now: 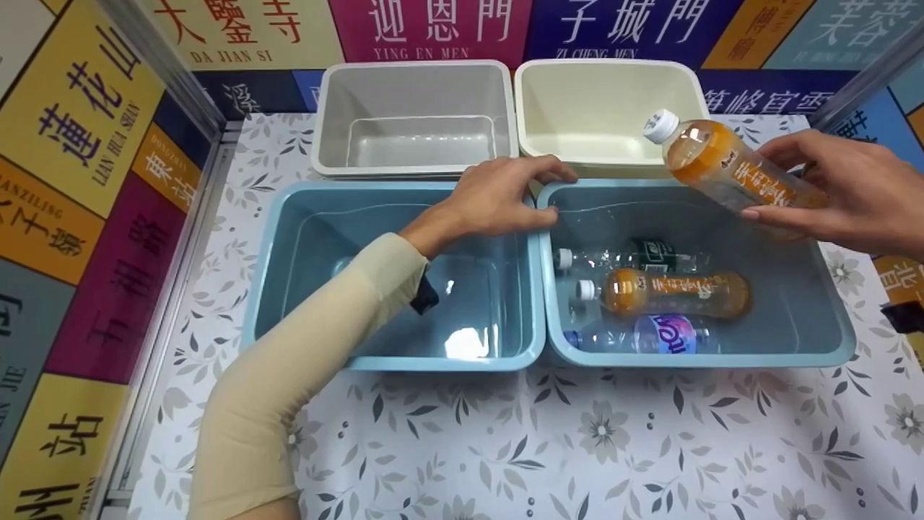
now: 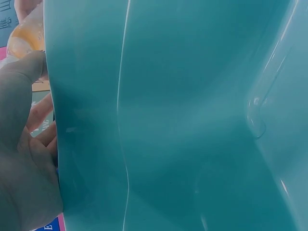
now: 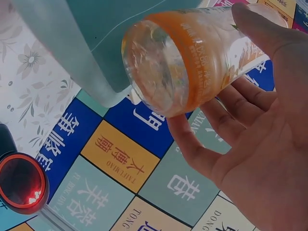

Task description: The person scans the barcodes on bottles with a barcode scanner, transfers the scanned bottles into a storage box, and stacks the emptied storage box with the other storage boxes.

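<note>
My right hand [image 1: 852, 188] grips an orange-labelled drink bottle [image 1: 751, 170] with a white cap, tilted above the right blue bin [image 1: 808, 303]. In the right wrist view, thumb and fingers lie around the bottle [image 3: 192, 62], its clear base facing the camera. My left hand [image 1: 498, 195] is at the back, where the rims of the two blue bins meet, fingers loosely extended over the right bin's corner. In the right bin lie another orange-labelled bottle [image 1: 678, 292], a green-labelled clear bottle [image 1: 653, 254] and a clear bottle with a pink and purple label [image 1: 668, 334].
The left blue bin [image 1: 289, 289] stands under my left forearm. Behind are a grey bin [image 1: 415, 94] and a cream bin [image 1: 606, 94]. All stand on a floral-patterned tabletop [image 1: 577, 440], with walls of coloured lettered panels [image 1: 433, 29] at the back and sides.
</note>
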`<state>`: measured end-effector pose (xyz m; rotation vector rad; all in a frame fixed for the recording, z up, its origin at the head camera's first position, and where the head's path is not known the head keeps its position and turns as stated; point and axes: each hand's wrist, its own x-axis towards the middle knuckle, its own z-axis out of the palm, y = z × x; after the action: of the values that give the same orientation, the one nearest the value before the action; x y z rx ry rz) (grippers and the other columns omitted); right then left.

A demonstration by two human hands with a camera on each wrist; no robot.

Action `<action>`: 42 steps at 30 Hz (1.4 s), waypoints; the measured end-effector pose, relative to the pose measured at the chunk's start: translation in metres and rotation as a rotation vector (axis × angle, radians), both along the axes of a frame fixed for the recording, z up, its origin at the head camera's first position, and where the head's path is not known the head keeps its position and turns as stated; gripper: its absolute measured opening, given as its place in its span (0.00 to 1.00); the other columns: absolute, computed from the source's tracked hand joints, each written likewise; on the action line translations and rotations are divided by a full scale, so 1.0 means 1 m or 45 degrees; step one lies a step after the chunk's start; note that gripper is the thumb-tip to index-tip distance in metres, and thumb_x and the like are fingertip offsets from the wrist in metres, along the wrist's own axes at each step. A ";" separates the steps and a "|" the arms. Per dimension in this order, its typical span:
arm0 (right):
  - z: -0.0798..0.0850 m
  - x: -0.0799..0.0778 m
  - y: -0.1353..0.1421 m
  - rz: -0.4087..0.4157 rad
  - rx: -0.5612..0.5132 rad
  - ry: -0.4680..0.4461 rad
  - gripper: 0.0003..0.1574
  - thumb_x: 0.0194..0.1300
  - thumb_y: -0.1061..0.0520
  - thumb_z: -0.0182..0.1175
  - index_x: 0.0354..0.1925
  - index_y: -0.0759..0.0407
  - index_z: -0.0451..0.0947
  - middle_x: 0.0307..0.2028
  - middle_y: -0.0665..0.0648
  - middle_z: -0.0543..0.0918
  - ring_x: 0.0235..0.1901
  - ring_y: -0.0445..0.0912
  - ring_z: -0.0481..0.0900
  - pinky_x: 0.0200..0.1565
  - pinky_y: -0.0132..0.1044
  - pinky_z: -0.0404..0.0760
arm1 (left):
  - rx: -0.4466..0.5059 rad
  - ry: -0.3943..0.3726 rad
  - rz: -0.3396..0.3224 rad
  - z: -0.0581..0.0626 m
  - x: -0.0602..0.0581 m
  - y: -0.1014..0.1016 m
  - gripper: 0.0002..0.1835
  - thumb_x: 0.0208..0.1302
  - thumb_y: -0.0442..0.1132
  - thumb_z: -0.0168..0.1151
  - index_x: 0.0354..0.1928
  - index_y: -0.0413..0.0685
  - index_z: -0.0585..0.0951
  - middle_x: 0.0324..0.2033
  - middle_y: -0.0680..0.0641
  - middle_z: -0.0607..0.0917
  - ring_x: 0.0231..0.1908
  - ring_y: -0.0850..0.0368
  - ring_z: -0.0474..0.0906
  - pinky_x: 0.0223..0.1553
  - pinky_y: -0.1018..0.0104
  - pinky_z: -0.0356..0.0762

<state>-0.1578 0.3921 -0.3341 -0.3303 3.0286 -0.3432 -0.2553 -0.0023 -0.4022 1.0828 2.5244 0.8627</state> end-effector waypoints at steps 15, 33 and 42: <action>-0.002 0.001 0.014 -0.080 -0.049 0.054 0.51 0.69 0.43 0.75 0.73 0.70 0.63 0.58 0.81 0.77 0.51 0.79 0.77 0.56 0.79 0.76 | -0.007 -0.001 -0.008 0.000 0.000 0.002 0.30 0.71 0.52 0.66 0.74 0.68 0.77 0.69 0.58 0.84 0.60 0.62 0.83 0.53 0.64 0.80; -0.002 -0.006 0.033 -0.138 -0.197 0.163 0.50 0.68 0.48 0.76 0.74 0.69 0.62 0.60 0.80 0.77 0.53 0.78 0.79 0.44 0.04 0.59 | -0.010 0.020 -0.001 0.000 0.000 -0.001 0.30 0.71 0.53 0.65 0.74 0.68 0.77 0.69 0.58 0.84 0.58 0.62 0.83 0.51 0.63 0.80; -0.014 -0.006 0.048 -0.307 -0.242 0.209 0.49 0.72 0.45 0.72 0.76 0.66 0.61 0.67 0.77 0.73 0.54 0.37 0.69 0.55 0.17 0.64 | -0.015 0.019 -0.005 0.000 0.000 -0.001 0.29 0.71 0.53 0.65 0.74 0.69 0.77 0.69 0.58 0.84 0.59 0.61 0.83 0.51 0.63 0.80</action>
<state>-0.1638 0.4400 -0.3484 -0.0014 3.2092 -0.6541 -0.2549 -0.0035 -0.4017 1.0944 2.5354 0.8412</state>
